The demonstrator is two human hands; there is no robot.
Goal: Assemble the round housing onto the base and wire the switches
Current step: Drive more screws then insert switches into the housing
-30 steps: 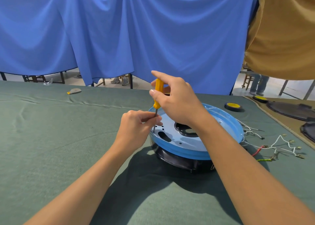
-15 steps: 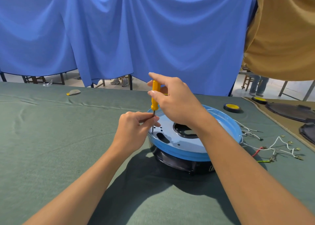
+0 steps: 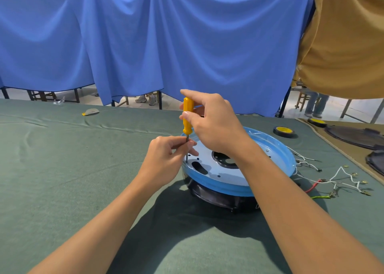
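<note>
Table [image 3: 62, 169]: covered in green cloth; a small scrap [image 3: 90, 112] is seen far left, near the back edge.
Left hand [image 3: 164, 159]: fingers curled, the screwdriver's metal shaft pinched low down, just above the housing's left edge.
Screwdriver [image 3: 188, 115]: held upright, tip set at a hole near the housing's left rim; whether a screw sits under it cannot be told.
Right hand [image 3: 214, 124]: orange handle gripped between thumb and fingers.
Round housing [image 3: 228, 187]: blue, seated on the black base [image 3: 218, 201], right of centre.
Tape roll [image 3: 284, 131]: laid behind the housing, apart from it.
Wires [image 3: 332, 183]: spread loose on the cloth at the right, ends lying free.
Progress: housing judged placed, fastening under way; switch wiring judged not yet begun.
</note>
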